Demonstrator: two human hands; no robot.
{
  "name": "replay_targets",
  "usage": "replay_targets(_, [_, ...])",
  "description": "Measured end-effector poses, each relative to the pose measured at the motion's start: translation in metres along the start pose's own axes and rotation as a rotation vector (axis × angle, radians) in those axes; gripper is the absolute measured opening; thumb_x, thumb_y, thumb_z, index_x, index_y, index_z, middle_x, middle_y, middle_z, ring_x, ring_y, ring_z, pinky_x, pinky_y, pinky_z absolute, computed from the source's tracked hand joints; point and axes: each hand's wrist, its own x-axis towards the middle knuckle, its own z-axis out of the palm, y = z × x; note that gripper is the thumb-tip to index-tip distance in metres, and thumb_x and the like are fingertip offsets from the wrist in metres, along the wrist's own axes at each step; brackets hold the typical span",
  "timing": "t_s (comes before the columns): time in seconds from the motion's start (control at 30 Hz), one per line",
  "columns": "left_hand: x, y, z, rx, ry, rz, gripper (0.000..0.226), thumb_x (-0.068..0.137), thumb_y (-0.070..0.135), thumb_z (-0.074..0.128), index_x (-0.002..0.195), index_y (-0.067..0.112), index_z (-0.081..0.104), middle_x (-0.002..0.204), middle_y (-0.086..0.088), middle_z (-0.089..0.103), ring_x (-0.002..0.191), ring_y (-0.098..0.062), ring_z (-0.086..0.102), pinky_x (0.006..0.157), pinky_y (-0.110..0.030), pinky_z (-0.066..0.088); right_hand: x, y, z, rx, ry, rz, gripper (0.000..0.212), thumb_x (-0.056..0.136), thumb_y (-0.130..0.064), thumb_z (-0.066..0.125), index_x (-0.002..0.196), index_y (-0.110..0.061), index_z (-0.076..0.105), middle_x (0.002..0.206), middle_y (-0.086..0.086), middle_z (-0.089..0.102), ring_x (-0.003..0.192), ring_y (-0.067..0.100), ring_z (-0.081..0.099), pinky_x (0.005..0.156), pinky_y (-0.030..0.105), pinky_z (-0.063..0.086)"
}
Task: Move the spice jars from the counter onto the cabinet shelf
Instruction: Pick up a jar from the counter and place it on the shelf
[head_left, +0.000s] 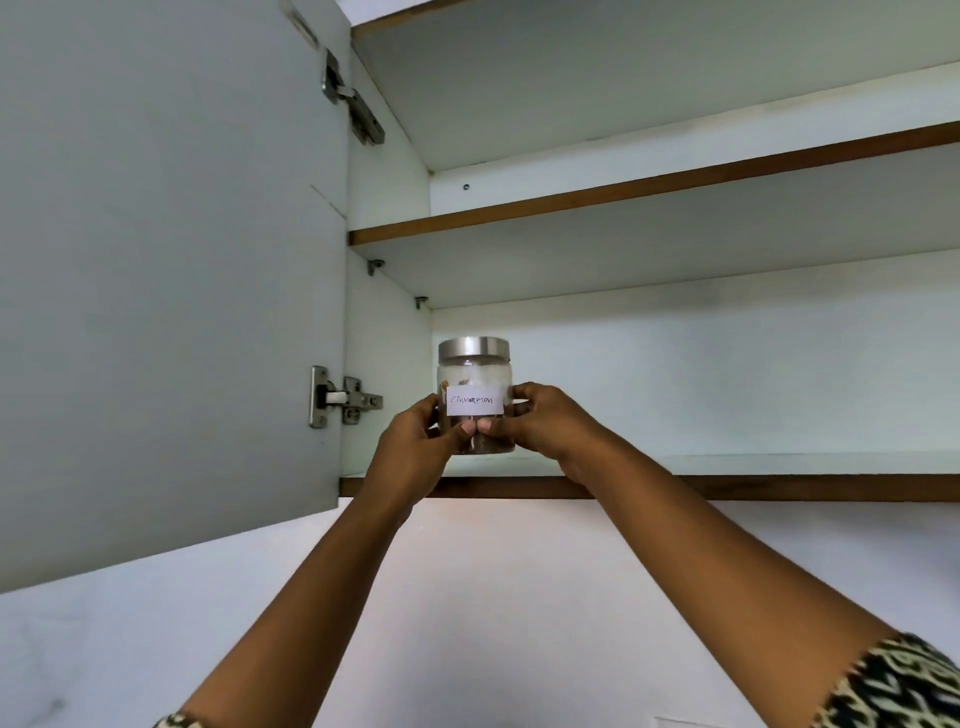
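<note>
We grip the spice jar (474, 375) with both hands: the left hand (415, 441) wraps its left side and the right hand (545, 423) its right, thumbs meeting on the front just below the paper label (474, 401). The jar stands upright at the left end of the bottom shelf (779, 488), just beside the cabinet's side wall. We cannot tell whether its base touches the board.

A gap shows between the lid (474, 347) and the underside of the middle shelf (623, 189). To the right of the jar the white board runs wide. The open door (156, 260) hangs close on our left, its lower hinge (347, 400) level with the jar.

The jar is a clear, round cylinder with brown contents low inside. Its lid is flat brushed metal. The label is white with handwriting. The shelves are smooth white boards with brown front edges. A patterned sleeve (904, 680) covers the right upper arm.
</note>
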Motion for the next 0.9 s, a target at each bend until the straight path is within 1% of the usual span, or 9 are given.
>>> replay_targets(0.1, [0.019, -0.019, -0.014, 0.136, -0.04, -0.058, 0.039, 0.09, 0.025, 0.063, 0.128, 0.018, 0.057, 0.12, 0.0, 0.065, 0.108, -0.016, 0.06, 0.082, -0.023, 0.043, 0.024, 0.007, 0.024, 0.044, -0.025, 0.086, 0.062, 0.076, -0.009, 0.076, 0.13, -0.002, 0.048, 0.123, 0.015, 0.062, 0.112, 0.027, 0.06, 0.095, 0.031, 0.047])
replay_targets(0.2, [0.035, -0.031, -0.025, 0.279, -0.071, -0.096, 0.041, 0.091, 0.028, 0.062, 0.13, 0.017, 0.056, 0.123, -0.003, 0.064, 0.113, -0.02, 0.057, 0.087, -0.026, 0.041, 0.043, 0.008, 0.041, 0.051, -0.042, 0.158, 0.058, 0.077, -0.005, 0.074, 0.129, 0.004, 0.047, 0.124, 0.019, 0.06, 0.115, 0.031, 0.059, 0.092, 0.032, 0.048])
replay_targets(0.3, [0.045, -0.038, -0.03, 0.447, -0.085, -0.13, 0.037, 0.091, 0.026, 0.061, 0.127, 0.016, 0.059, 0.12, -0.006, 0.065, 0.108, -0.024, 0.06, 0.086, -0.028, 0.043, 0.06, 0.011, 0.055, -0.036, -0.049, 0.206, 0.062, 0.075, -0.008, 0.077, 0.128, 0.004, 0.048, 0.125, 0.019, 0.059, 0.116, 0.032, 0.058, 0.101, 0.04, 0.046])
replay_targets(0.37, [0.049, -0.041, -0.031, 0.537, -0.058, -0.151, 0.033, 0.09, 0.026, 0.062, 0.12, 0.013, 0.062, 0.116, -0.009, 0.067, 0.099, -0.024, 0.061, 0.078, -0.027, 0.045, 0.071, 0.012, 0.065, -0.114, -0.055, 0.213, 0.06, 0.073, -0.012, 0.079, 0.124, 0.003, 0.052, 0.123, 0.018, 0.061, 0.114, 0.032, 0.059, 0.101, 0.042, 0.047])
replay_targets(0.43, [0.049, -0.042, -0.032, 0.616, -0.002, -0.171, 0.029, 0.09, 0.024, 0.06, 0.114, 0.009, 0.062, 0.11, -0.012, 0.067, 0.088, -0.024, 0.059, 0.07, -0.026, 0.042, 0.082, 0.014, 0.074, -0.171, -0.046, 0.226, 0.06, 0.069, -0.015, 0.082, 0.12, 0.002, 0.055, 0.121, 0.018, 0.063, 0.111, 0.032, 0.062, 0.099, 0.043, 0.048])
replay_targets(0.47, [0.049, -0.042, -0.032, 0.647, 0.023, -0.179, 0.027, 0.09, 0.023, 0.059, 0.113, 0.008, 0.062, 0.109, -0.013, 0.066, 0.088, -0.024, 0.059, 0.068, -0.026, 0.041, 0.087, 0.016, 0.078, -0.19, -0.041, 0.233, 0.061, 0.067, -0.017, 0.083, 0.119, 0.002, 0.056, 0.12, 0.018, 0.064, 0.109, 0.031, 0.062, 0.099, 0.043, 0.049])
replay_targets(0.6, [0.048, -0.041, -0.03, 0.717, 0.072, -0.196, 0.031, 0.09, 0.022, 0.061, 0.116, 0.006, 0.058, 0.113, -0.013, 0.064, 0.102, -0.028, 0.061, 0.074, -0.029, 0.044, 0.099, 0.019, 0.09, -0.252, -0.019, 0.232, 0.061, 0.065, -0.023, 0.084, 0.117, -0.001, 0.059, 0.116, 0.017, 0.066, 0.106, 0.03, 0.064, 0.097, 0.041, 0.05])
replay_targets(0.73, [0.049, -0.041, -0.03, 0.759, 0.078, -0.188, 0.035, 0.089, 0.021, 0.062, 0.12, 0.006, 0.055, 0.118, -0.013, 0.062, 0.107, -0.028, 0.06, 0.083, -0.031, 0.047, 0.102, 0.018, 0.097, -0.279, -0.002, 0.218, 0.059, 0.066, -0.025, 0.083, 0.114, -0.001, 0.06, 0.114, 0.017, 0.066, 0.104, 0.03, 0.064, 0.096, 0.041, 0.051])
replay_targets(0.9, [0.047, -0.039, -0.031, 0.758, 0.067, -0.183, 0.036, 0.089, 0.017, 0.061, 0.122, 0.005, 0.053, 0.121, -0.014, 0.06, 0.109, -0.03, 0.059, 0.085, -0.033, 0.048, 0.092, 0.011, 0.098, -0.368, -0.001, 0.188, 0.043, 0.075, -0.022, 0.074, 0.11, 0.0, 0.06, 0.105, 0.016, 0.065, 0.1, 0.029, 0.063, 0.094, 0.039, 0.052])
